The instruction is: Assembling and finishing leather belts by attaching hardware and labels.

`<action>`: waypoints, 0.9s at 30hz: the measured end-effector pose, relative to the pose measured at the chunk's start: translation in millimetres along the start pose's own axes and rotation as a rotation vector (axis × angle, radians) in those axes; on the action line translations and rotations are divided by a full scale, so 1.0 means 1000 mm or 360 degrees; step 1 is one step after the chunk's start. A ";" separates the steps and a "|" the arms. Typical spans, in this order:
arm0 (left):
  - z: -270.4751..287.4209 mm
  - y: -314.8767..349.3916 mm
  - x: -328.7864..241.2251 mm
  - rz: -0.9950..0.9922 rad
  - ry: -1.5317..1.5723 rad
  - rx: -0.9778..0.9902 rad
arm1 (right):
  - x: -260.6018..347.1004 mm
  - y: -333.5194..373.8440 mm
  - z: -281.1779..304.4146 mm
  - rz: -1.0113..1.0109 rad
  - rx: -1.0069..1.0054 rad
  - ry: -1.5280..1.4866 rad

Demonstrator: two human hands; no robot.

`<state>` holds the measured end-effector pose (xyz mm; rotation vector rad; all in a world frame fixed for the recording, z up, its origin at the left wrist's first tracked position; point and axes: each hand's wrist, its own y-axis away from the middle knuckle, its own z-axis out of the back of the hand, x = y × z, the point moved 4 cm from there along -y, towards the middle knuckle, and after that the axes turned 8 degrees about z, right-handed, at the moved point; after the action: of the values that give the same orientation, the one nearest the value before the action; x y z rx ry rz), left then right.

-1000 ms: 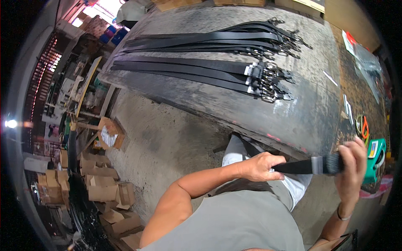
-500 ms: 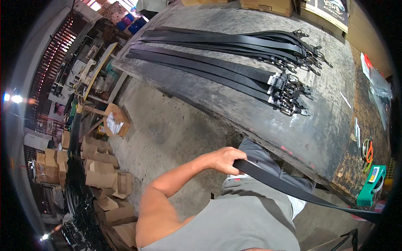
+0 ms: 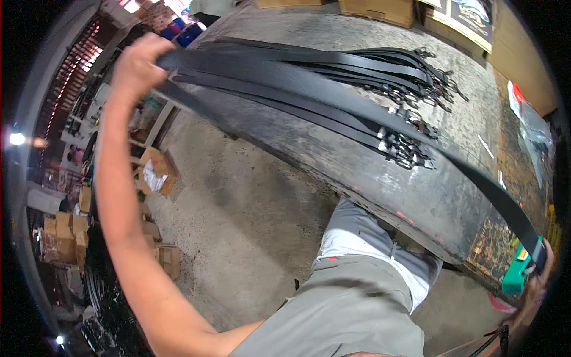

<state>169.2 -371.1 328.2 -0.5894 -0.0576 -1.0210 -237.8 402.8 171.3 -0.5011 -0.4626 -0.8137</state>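
A long black belt [image 3: 482, 178] is stretched across the worktable from one of my hands to the other. My left hand [image 3: 138, 68] is closed round its far-left end, raised at the table's corner and slightly blurred. At the right rim, my right hand [image 3: 543, 271] grips the opposite end, its fingers only partly visible. Beneath the stretched belt lies a bundle of black belts [image 3: 285, 110], their metal buckles [image 3: 407, 152] toward the right. A second belt bundle [image 3: 380, 64] lies behind it, buckles the same way.
A green tape dispenser [image 3: 513, 276] sits at the table's right edge, near my right hand. A clear plastic bag [image 3: 534, 134] lies farther back. Cardboard boxes [image 3: 380, 8] line the table's back. More boxes [image 3: 65, 235] are stacked on the floor at left.
My left hand has swung from in front of my waist up and left to the table's far-left corner, drawing the belt over the bundles. My right hand has come into view at the right rim.
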 end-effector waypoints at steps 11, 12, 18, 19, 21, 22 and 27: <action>-0.169 -0.005 -0.130 -0.0281 0.0162 0.0221 | 0.152 -0.046 -0.267 0.0985 0.0215 0.0550; -0.169 0.005 -0.190 -0.0472 0.0451 0.0188 | 0.136 -0.039 -0.282 0.1006 0.0120 0.0680; -0.144 0.062 -0.417 -0.0822 0.1340 0.0206 | 0.121 -0.020 -0.283 0.0787 -0.0188 0.0741; -0.145 0.063 -0.438 -0.0825 0.1412 0.0221 | 0.120 -0.018 -0.281 0.0838 -0.0335 0.0730; -0.153 0.063 -0.471 -0.0857 0.1563 0.0351 | 0.115 -0.013 -0.279 0.0881 -0.0484 0.0724; -0.156 0.064 -0.482 -0.0880 0.1636 0.0470 | 0.111 -0.011 -0.278 0.0834 -0.0459 0.0718; -0.161 0.059 -0.498 -0.0761 0.1557 0.0511 | 0.089 0.001 -0.274 0.0506 -0.0265 0.0212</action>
<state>-84.7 -36.1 11.1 0.2756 0.5137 -1.6349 -130.4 193.2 5.3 -0.6516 -0.1849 -0.5764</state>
